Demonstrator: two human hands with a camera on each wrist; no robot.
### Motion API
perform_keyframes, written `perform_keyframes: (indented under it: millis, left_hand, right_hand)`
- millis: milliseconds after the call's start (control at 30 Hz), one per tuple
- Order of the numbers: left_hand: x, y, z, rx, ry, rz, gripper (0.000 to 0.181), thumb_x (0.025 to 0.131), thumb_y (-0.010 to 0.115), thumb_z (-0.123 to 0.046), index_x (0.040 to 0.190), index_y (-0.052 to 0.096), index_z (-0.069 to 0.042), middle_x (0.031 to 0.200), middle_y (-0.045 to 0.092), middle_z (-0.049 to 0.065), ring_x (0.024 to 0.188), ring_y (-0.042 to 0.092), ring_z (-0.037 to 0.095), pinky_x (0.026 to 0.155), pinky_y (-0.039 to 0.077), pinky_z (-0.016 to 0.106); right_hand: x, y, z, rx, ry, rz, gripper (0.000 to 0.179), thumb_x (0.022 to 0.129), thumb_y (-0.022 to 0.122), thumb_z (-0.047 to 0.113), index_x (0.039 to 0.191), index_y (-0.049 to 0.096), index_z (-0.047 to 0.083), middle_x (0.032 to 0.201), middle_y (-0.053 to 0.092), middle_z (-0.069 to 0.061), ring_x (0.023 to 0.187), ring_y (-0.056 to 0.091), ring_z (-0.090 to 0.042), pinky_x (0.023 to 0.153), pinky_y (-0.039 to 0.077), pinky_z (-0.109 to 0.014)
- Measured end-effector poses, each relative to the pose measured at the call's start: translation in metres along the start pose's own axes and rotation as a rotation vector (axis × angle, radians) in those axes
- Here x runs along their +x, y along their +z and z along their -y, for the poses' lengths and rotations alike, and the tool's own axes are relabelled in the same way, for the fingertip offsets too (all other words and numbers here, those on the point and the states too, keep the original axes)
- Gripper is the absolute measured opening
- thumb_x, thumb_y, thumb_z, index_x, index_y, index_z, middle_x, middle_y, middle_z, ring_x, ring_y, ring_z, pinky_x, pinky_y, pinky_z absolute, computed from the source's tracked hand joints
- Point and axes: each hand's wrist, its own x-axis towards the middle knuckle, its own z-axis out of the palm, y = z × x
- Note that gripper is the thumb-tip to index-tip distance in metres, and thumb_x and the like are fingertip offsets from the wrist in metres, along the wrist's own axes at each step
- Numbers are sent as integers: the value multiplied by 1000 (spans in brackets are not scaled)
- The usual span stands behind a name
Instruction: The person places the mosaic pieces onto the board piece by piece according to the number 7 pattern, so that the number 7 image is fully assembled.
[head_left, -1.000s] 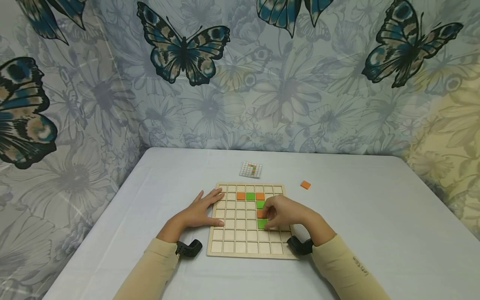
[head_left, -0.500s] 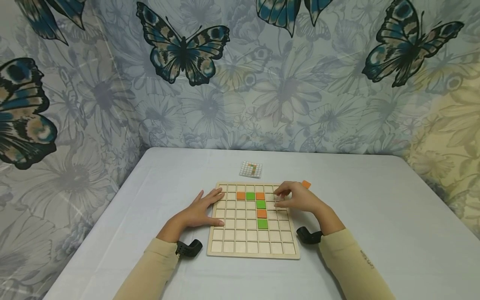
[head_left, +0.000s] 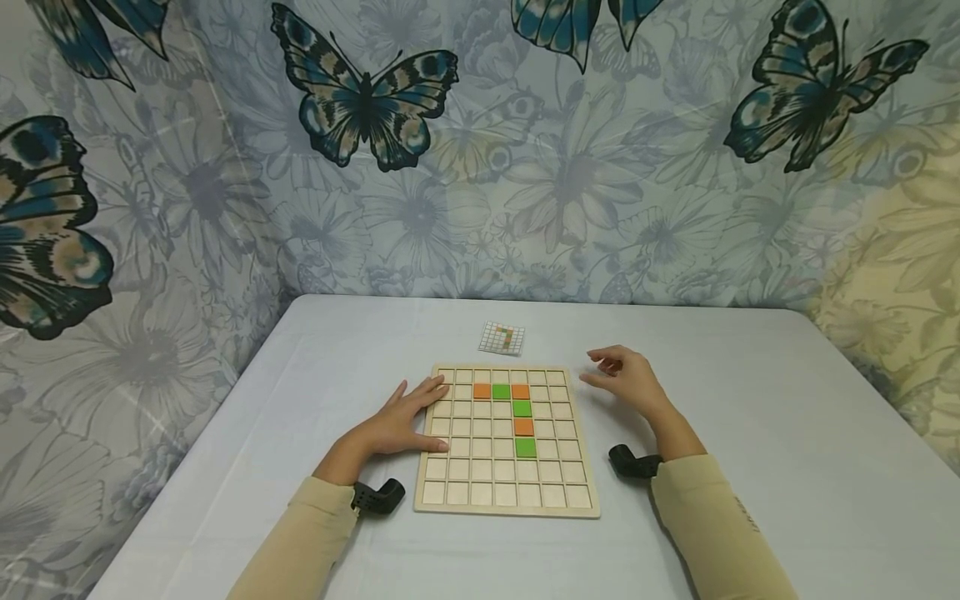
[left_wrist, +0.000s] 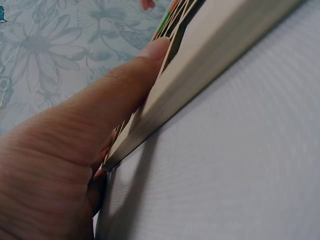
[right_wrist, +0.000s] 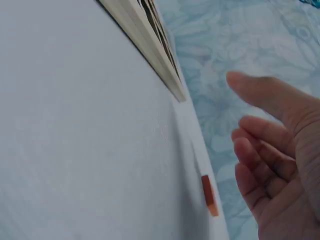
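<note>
A square wooden grid board (head_left: pixel 480 472) lies flat on the white table. An orange tile (head_left: pixel 482 392) and a green tile (head_left: pixel 501 392) sit in its second row, with more of both colours running on to the right and then down one column. My left hand (head_left: pixel 399 423) rests spread on the board's left side, its thumb (left_wrist: pixel 131 75) lying over the rim. Off the board's upper right corner hovers my right hand (head_left: pixel 628 385), fingers loosely bent and holding nothing. Below it, a loose orange tile (right_wrist: pixel 209 195) lies on the table, hidden by the hand in the head view.
A small pattern card (head_left: pixel 502 339) printed with a grid and coloured squares lies behind the board. The white tabletop (head_left: pixel 757 400) stretches to both sides. A butterfly-printed cloth (head_left: pixel 570 183) hangs around the back and left.
My right hand has lifted off the green tile low in the coloured column, moving right and away across the board to above the loose orange tile. My left hand stays put.
</note>
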Motion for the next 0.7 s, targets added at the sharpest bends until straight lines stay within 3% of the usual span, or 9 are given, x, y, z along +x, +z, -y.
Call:
perform_keyframes:
  millis: [167, 267, 400, 700]
  left_hand:
    - [0, -1, -2, -6, 8, -3, 94, 73, 75, -46, 147, 30, -9, 157, 15, 7, 145, 10, 29, 118, -7, 51]
    - [0, 0, -1, -7, 9, -6, 94, 73, 76, -46, 147, 30, -9, 157, 16, 7, 145, 10, 29, 118, -7, 52]
    - [1, 1, 0, -11, 12, -10, 94, 73, 76, -46, 147, 30, -9, 157, 16, 7, 145, 10, 29, 117, -7, 52]
    - [0, 1, 0, -14, 6, -1, 95, 73, 75, -47, 147, 29, -10, 157, 15, 6, 146, 9, 29, 118, -8, 50]
  right_hand:
    - [-1, -7, -15, 27, 60, -93, 50, 83, 72, 26, 122, 59, -2, 108, 62, -21, 86, 56, -20, 69, 48, -20]
    - [-1, -9, -20, 43, 84, -120, 52, 84, 71, 26, 125, 56, -3, 116, 59, -23, 89, 57, -22, 65, 46, -13]
    - [-1, -11, -25, 55, 112, -121, 56, 84, 70, 25, 129, 52, -4, 123, 54, -24, 99, 56, -31, 68, 44, -12]
    - [-2, -7, -34, 22, 206, -125, 45, 85, 68, 18, 123, 57, -4, 106, 60, -22, 84, 52, -16, 68, 43, -17]
